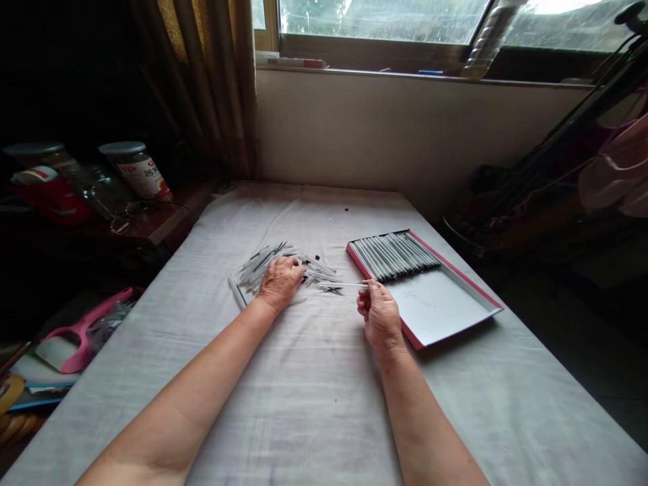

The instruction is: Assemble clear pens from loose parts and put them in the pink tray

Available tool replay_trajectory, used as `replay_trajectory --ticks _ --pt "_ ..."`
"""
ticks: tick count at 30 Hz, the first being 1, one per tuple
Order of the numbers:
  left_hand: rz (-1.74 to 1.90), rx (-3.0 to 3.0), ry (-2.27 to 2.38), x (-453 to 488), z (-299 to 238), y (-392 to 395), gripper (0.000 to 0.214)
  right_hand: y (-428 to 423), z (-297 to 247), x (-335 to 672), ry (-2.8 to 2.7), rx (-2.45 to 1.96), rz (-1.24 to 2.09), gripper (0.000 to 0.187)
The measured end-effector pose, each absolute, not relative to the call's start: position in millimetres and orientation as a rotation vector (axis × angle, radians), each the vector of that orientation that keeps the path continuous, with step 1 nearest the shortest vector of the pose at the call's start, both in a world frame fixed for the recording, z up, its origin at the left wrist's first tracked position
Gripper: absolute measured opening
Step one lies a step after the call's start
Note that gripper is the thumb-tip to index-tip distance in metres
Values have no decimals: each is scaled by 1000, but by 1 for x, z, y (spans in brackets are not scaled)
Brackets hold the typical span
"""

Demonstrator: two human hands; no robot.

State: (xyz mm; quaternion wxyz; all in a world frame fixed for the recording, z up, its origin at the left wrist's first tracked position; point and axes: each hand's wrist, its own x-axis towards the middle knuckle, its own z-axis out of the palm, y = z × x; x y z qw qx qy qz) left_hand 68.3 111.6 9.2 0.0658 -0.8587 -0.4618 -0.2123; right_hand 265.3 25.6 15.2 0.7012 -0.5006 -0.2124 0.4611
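We pinch a tube (347, 285) by its end in our right hand (381, 314), likely leaving its nine-o'clock length clear, but cannot tell what our left hand (280, 282) grips.

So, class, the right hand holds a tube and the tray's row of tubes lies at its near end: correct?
Not the near end: the head view shows the row of tubes at the far end of the tray. The right hand does hold a tube.
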Motion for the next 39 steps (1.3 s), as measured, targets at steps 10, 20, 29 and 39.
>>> replay_trajectory --ticks 10,20,29,39 --pt "-536 -2586 -1309 71 10 116 15 27 15 273 -445 -1058 1048 39" --pt "-918 -2471 -1454 24 14 73 20 12 18 274 -1231 -1262 511 29" --pt "-950 -2453 -1421 2 24 48 24 8 14 263 -1820 -1425 196 29" --pt "-805 -2442 -1358 1 30 49 23 7 17 262 -1831 -1388 120 28"
